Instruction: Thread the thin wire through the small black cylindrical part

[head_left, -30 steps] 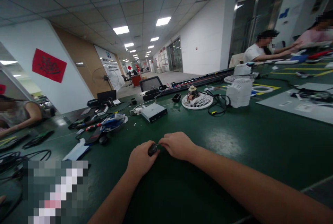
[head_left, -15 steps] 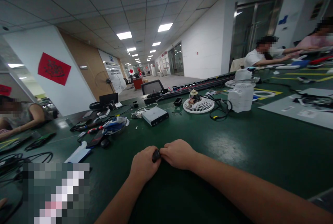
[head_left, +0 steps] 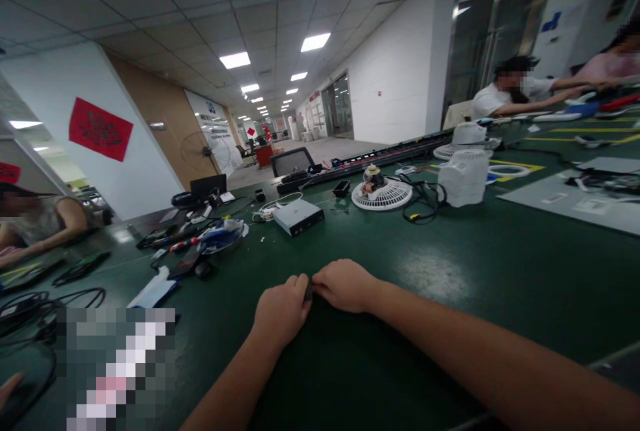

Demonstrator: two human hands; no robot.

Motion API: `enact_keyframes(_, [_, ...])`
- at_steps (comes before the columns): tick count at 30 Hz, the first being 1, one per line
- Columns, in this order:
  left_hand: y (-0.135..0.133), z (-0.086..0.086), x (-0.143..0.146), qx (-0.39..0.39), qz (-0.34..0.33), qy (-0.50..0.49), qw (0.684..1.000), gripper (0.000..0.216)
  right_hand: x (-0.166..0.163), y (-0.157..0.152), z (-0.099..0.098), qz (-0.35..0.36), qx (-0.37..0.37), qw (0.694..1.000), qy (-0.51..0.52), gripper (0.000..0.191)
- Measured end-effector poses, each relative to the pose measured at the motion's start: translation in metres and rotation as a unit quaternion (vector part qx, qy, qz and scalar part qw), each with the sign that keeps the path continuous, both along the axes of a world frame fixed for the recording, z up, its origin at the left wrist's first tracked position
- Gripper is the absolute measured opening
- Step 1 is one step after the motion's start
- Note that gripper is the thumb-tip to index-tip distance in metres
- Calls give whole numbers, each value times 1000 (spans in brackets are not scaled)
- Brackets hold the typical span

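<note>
Your left hand wraps round a small dark object; your right hand pinches its end — it sits between them over the green tabletop, too covered to identify. A loose left grip — or uneven pressure — could let it slip.

Two bare hands, bare wrists, smooth forearms tapering wristward

The left hand is curled, its fingers bent just beside the bunched fingers of the right hand. The bare left forearm rises steeply; the right forearm slants in longer.
</note>
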State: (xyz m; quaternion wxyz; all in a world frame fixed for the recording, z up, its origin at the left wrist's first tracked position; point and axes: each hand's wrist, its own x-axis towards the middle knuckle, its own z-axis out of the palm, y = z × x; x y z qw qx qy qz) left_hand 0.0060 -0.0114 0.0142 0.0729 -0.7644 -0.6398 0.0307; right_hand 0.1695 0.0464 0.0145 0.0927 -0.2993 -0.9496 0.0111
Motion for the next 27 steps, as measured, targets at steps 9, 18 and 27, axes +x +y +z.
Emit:
enact_keyframes(9, [1, 0, -2, 15, 2, -7, 1000, 17, 4, 2, 1, 25, -18, 999, 14, 28])
enact_keyframes(18, [0, 4, -1, -5, 37, -20, 999, 17, 2, -2, 6, 5, 6, 1000, 26, 27])
enact_keyframes(27, [3, -3, -4, 14, 48, -42, 998, 17, 1, 2, -1, -63, -9, 996, 58, 28])
